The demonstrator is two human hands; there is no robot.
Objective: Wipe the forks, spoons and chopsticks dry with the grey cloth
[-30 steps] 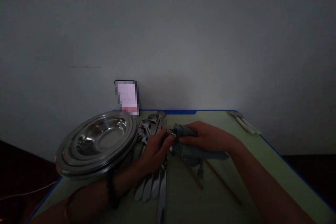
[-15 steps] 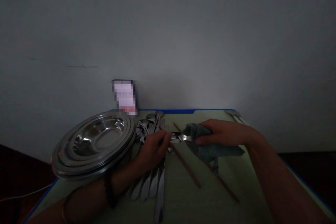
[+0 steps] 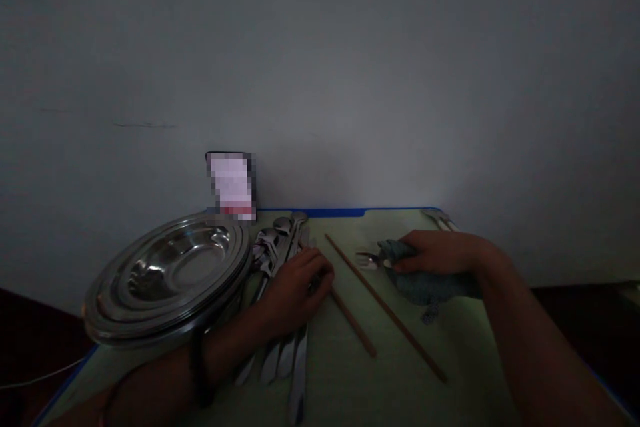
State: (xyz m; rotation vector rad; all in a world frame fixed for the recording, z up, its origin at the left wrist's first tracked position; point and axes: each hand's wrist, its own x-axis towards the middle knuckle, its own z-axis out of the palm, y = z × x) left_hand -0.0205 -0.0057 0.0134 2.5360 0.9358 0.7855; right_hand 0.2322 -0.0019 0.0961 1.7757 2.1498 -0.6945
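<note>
My right hand [image 3: 443, 252] is closed around a grey-green cloth [image 3: 425, 287], with a fork [image 3: 370, 260] gripped inside it. The fork's tines point left out of the cloth; its handle is hidden. Above the pile of metal cutlery [image 3: 295, 353], my left hand [image 3: 300, 287] has its fingers curled in. Something dark shows between its thumb and fingers, too unclear to name. One brown chopstick [image 3: 353, 323] runs from beneath the left hand toward the front. Another chopstick [image 3: 385, 307] lies slantwise between the two hands.
Several metal plates or shallow bowls [image 3: 107, 293] are stacked at the left. Behind them a phone [image 3: 231, 183] leans on the wall. More forks [image 3: 437, 217] lie at the back right corner of the pale green, blue-edged table [image 3: 390, 387]. A white cable [image 3: 45, 379] trails off left.
My left hand has come away from the fork's tines and curled over the cutlery. My right hand has moved a little right with the fork and cloth. The view has shifted slightly.
</note>
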